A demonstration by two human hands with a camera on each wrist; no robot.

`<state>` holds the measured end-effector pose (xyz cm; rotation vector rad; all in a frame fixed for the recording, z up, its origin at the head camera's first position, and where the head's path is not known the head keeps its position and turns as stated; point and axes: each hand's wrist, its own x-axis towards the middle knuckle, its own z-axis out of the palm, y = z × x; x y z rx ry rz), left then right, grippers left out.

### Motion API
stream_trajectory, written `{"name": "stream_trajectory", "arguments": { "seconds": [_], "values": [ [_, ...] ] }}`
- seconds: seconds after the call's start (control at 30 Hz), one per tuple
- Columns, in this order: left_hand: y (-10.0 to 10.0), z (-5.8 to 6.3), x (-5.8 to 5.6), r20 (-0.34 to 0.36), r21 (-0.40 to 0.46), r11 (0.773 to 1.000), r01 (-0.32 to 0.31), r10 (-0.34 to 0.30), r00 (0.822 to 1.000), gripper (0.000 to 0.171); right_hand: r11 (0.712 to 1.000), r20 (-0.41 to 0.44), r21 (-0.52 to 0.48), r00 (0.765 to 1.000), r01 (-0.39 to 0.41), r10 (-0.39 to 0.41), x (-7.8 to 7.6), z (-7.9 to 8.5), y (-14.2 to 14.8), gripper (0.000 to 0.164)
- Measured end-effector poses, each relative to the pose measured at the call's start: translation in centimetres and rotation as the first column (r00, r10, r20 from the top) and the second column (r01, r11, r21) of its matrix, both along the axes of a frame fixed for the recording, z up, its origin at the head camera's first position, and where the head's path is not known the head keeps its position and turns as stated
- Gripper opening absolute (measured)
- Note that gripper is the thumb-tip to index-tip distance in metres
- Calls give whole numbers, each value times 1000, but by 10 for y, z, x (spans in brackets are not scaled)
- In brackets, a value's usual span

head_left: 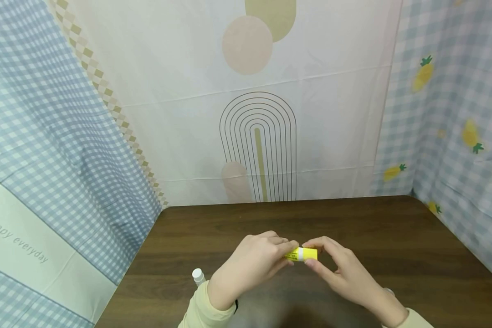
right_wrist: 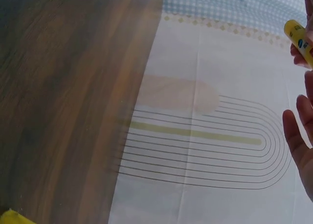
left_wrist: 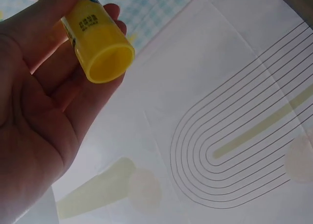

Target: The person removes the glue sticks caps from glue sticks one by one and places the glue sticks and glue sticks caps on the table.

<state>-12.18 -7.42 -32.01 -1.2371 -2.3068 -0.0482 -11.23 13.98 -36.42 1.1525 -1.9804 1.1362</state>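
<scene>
In the head view a yellow glue stick with a white band lies level between both hands above the table. My left hand grips its body with thumb and fingers. The left wrist view shows the hollow end of the glue stick facing the camera. At the other end, my right hand pinches the yellow cap with thumb and index finger. In the right wrist view, only some right-hand fingers appear at the right edge, below the glue stick.
A small bottle with a white cap stands on the brown wooden table, left of my left forearm. Behind the table hangs a patterned cloth, with checked curtains alongside. An unclear yellow thing shows in the right wrist view's lower-left corner.
</scene>
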Motion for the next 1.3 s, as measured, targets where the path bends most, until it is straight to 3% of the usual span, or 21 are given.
{"name": "stream_trajectory", "arguments": {
  "seconds": [0.17, 0.73, 0.93, 1.13, 1.3],
  "values": [
    [1, 1, 3, -27, -6, 1000, -26, 25, 999, 30, 1000, -11, -22, 1000, 2, -2, 5, 5, -4, 32],
    [0, 2, 6, -90, -12, 1000, -4, 3, 996, 32, 996, -133, -41, 989, -77, 71, 2, 4, -4, 23],
    [1, 3, 6, -65, -24, 1000, -16, 15, 998, 30, 994, -175, -43, 981, -97, 88, 0, 5, -2, 24],
    [2, 2, 8, -76, -15, 1000, -27, 25, 997, 30, 996, -149, -40, 986, -81, 74, -1, 1, 0, 27],
    [4, 0, 8, -86, -14, 999, -41, 40, 995, 30, 999, -40, -14, 999, -32, 31, 3, 3, 1, 30]
  ]
}}
